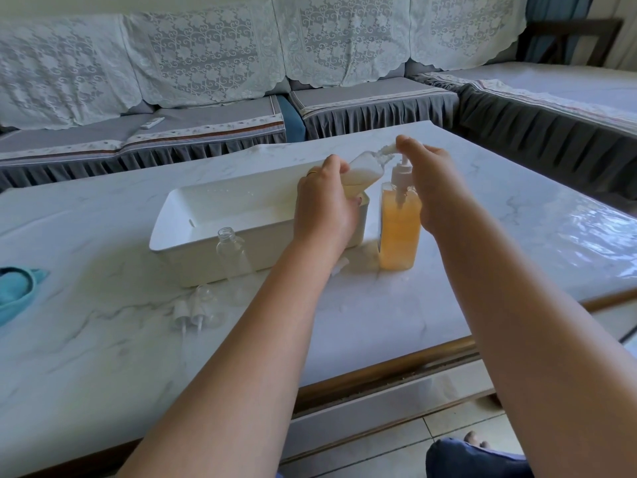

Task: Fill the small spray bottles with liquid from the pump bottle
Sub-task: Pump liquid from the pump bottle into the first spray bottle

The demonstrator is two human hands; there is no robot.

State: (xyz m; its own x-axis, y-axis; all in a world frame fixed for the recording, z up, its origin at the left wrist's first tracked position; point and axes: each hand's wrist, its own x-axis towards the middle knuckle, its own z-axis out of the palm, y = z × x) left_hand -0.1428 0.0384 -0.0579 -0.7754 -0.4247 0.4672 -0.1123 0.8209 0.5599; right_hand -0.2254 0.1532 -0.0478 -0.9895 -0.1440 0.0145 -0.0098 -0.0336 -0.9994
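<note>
Tilting clear plastic spray bottle (362,174) w/ milky liquid, beside squarish amber pump bottle (400,225).

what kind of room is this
Most likely a home living room. A corner sofa draped with lace covers wraps round a low marble-topped coffee table, and what looks like a remote control lies on a sofa cushion.

Arms: 2 bare forearms, no sleeves in view up to the frame's lower edge.
Left hand (324,205): 1 thin gold-coloured ring (312,172) on a finger.
Right hand (431,181): no ring, watch or band visible.
Legs: dark blue fabric (472,460) over a knee at the lower right.
Foot: bare toes (475,439) showing just beyond that fabric.
</note>
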